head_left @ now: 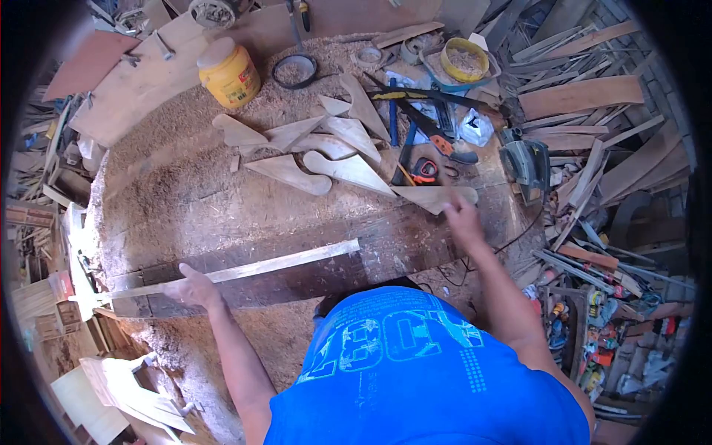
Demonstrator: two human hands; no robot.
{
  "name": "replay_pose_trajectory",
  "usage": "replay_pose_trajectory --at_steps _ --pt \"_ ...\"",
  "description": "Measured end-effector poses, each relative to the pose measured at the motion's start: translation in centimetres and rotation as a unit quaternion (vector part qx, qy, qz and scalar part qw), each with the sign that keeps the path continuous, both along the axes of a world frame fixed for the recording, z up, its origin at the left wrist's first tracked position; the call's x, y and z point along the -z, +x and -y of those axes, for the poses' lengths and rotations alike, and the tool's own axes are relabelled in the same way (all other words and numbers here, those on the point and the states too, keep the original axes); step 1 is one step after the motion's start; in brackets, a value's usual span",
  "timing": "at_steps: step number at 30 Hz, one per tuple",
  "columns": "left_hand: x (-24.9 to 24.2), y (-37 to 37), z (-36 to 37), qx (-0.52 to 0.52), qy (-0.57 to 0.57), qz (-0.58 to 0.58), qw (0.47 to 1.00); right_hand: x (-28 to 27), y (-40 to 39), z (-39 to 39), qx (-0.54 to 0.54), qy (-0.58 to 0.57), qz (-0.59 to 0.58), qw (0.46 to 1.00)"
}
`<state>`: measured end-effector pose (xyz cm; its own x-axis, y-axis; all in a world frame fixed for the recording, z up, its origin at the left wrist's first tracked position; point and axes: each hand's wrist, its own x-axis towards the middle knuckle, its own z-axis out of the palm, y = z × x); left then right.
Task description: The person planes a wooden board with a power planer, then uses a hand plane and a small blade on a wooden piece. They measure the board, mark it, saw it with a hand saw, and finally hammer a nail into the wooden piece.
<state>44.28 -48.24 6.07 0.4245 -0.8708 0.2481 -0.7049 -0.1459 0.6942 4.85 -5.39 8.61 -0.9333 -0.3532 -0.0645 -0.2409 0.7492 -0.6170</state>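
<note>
A long, narrow wooden strip [297,261] lies along the near side of the workbench. My left hand [194,288] is closed over it toward its left end, thumb on the far side. My right hand [463,222] grips a curved, pointed wooden piece [430,196] near its rounded right end. Several similar cut pieces lie beyond, among them one curved wooden piece [345,172] touching or close to the held one. A tape measure [425,170] and a handsaw [426,127] are just past my right hand.
Sawdust covers much of the workbench [170,215]. At the back stand a yellow jar [230,74], a dark round dish [294,70] and a yellow bowl [465,61]. A power tool [525,169] sits at the right edge. Wood offcuts [582,96] pile up beyond it.
</note>
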Motion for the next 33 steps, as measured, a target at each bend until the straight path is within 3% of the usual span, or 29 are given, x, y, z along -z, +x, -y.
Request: replay_pose_trajectory --at_steps 1,2,4,6,9,11,15,21,22,23,27,28,29,31,33 --pt "-0.3 -0.2 -0.4 0.075 -0.097 0.013 0.992 0.4 -1.6 -1.3 0.010 0.018 -0.016 1.000" --pt "-2.2 -2.0 -1.6 0.128 -0.123 -0.025 0.984 0.6 -2.8 -2.3 0.009 -0.015 -0.015 1.000" --pt "-3.2 -3.8 -2.3 0.221 -0.081 -0.099 0.967 0.7 -4.1 -2.5 -0.005 -0.060 -0.011 0.998" --pt "-4.2 -6.4 -3.2 0.265 -0.035 -0.136 0.954 -0.7 -3.9 -2.0 -0.001 -0.027 -0.003 1.000" --pt "-2.2 -8.8 -2.9 0.297 -0.049 -0.128 0.945 0.6 -3.4 -0.5 -0.052 -0.051 -0.064 0.995" --pt "-2.0 -10.7 -3.7 0.335 0.025 -0.148 0.930 1.0 -2.7 1.1 -0.050 -0.031 -0.034 0.998" --pt "-0.4 -13.2 -5.3 0.406 0.045 -0.149 0.901 1.0 -1.7 4.1 -0.027 -0.089 0.006 0.996" --pt "-1.6 -14.5 -10.3 0.494 0.161 -0.140 0.843 1.2 -6.2 2.7 0.003 0.019 -0.060 0.998" --pt "-1.6 -14.5 -10.5 0.533 0.109 -0.082 0.835 2.5 -7.5 1.6 0.013 0.034 -0.110 0.993" --pt "-1.5 -14.6 -10.7 0.568 0.051 -0.026 0.821 1.5 -8.2 1.1 0.036 0.087 -0.090 0.991" --pt "-1.4 -14.9 -11.5 0.611 0.017 0.045 0.790 1.4 -12.0 -1.7 0.067 0.188 -0.074 0.977" --pt "-1.6 -14.9 -11.7 0.620 0.024 0.045 0.783 0.7 -12.1 -2.2 0.055 0.259 -0.105 0.959" --pt "-2.0 -15.1 -12.0 0.619 0.024 0.043 0.784 0.1 -12.0 -2.4 0.055 0.260 -0.107 0.958" --pt "-3.0 -15.4 -12.5 0.612 -0.002 0.006 0.791 -0.6 -11.7 -2.5 -0.054 0.273 -0.267 0.923" --pt "-3.2 -14.9 -12.8 0.604 -0.010 0.006 0.797 -1.0 -10.6 -1.6 -0.120 0.268 -0.211 0.932"
